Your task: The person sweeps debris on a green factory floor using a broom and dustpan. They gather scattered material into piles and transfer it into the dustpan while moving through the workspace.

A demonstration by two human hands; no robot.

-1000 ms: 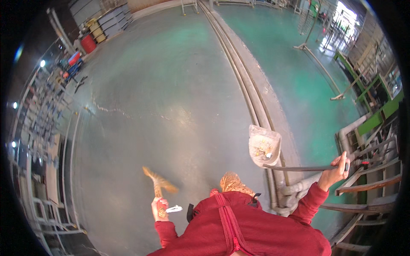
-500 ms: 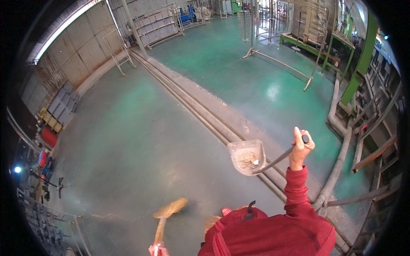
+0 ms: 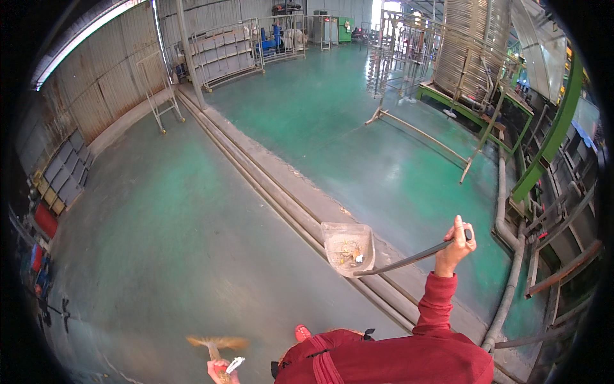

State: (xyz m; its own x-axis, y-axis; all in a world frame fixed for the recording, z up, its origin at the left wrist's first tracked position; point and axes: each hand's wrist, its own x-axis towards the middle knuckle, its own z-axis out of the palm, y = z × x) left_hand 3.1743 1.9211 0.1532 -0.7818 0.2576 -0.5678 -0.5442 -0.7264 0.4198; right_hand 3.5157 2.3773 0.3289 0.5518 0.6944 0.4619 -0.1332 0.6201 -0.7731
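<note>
My right hand (image 3: pixel 455 248) is wrapped round the dark handle of a long-handled dustpan (image 3: pixel 330 238), thumb pointing up along its end. The pan is pale and worn; bits of debris (image 3: pixel 349 251) and a small white scrap lie in it. It is over the pipes that run along the floor; whether it touches them I cannot tell. Low at the left, my left hand (image 3: pixel 220 370) grips a broom (image 3: pixel 214 344) whose straw-coloured bristles are smeared by motion. Something white (image 3: pixel 236 364) sticks out beside that hand; its kind is unclear.
Long floor pipes (image 3: pixel 256 185) run diagonally beside a concrete strip. A metal frame stand (image 3: pixel 422 139) is ahead to the right, near a green-based machine (image 3: pixel 470 118). Another pipe (image 3: pixel 502 301) passes along the right side. A wheeled frame (image 3: pixel 163 105) stands by the left wall.
The broom and my left hand have moved left, with the bristles now blurred. The dustpan sits further left and slightly lower in view, still in my right hand. The whole view has shifted.
</note>
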